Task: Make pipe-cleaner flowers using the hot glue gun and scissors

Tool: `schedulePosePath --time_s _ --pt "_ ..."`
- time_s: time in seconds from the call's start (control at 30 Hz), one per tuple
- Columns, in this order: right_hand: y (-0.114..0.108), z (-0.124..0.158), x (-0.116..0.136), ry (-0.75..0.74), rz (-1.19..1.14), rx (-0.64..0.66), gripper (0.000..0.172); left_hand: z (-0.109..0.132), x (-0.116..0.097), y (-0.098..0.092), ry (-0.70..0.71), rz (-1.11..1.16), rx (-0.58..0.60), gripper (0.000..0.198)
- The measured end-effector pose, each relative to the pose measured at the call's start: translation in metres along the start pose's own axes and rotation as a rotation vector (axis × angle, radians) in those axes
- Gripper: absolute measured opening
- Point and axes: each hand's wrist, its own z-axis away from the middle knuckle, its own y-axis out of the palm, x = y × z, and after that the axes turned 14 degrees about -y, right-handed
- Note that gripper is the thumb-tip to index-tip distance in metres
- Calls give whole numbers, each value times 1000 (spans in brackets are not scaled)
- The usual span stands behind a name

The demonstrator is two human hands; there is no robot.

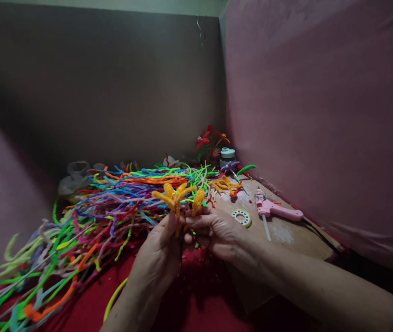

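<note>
My left hand pinches the base of an orange-yellow pipe-cleaner flower, its petals spread upward. Close beside it, my right hand is closed on a separate orange-yellow pipe-cleaner petal, which points up. The two hands nearly meet, and the fingers partly hide the stems between them. Behind them spreads a big heap of many-coloured pipe cleaners. More bent orange pipe-cleaner pieces lie on the board past my right hand.
A pink glue gun with a cord and a round white tape roll lie on a brown board. Red pipe-cleaner flowers, a lidded jar and a purple flower stand or lie at the back. Pink cloth walls rise alongside.
</note>
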Motion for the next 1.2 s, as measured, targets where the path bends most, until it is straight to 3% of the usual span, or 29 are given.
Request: schedulePosePath --time_s 0.27,0.47,0.7,0.77,0.83,0.9,1.0,1.1,1.2 --pt "-2 2 1 19 53 38 25 3 -2 -3 -76 -105 33 27" --pt "-1 7 3 25 59 52 23 1 2 -1 -24 -56 38 25" --pt "-3 14 3 -94 193 118 20 4 0 1 39 -25 32 25" --pt "-10 21 12 -157 371 72 20 7 -2 3 66 -5 26 23" --pt "-25 32 27 -326 721 24 14 9 -4 5 72 11 34 22" --pt "-51 45 45 -597 1169 -32 11 10 -5 6 73 24 51 21" --pt "-104 65 73 -816 1778 -156 25 11 -4 6 84 37 85 20" --pt "-153 79 90 -778 2263 -264 33 11 -2 6 95 53 116 19" --pt "-180 84 95 -643 2438 -243 35 8 -1 6 98 60 139 19"
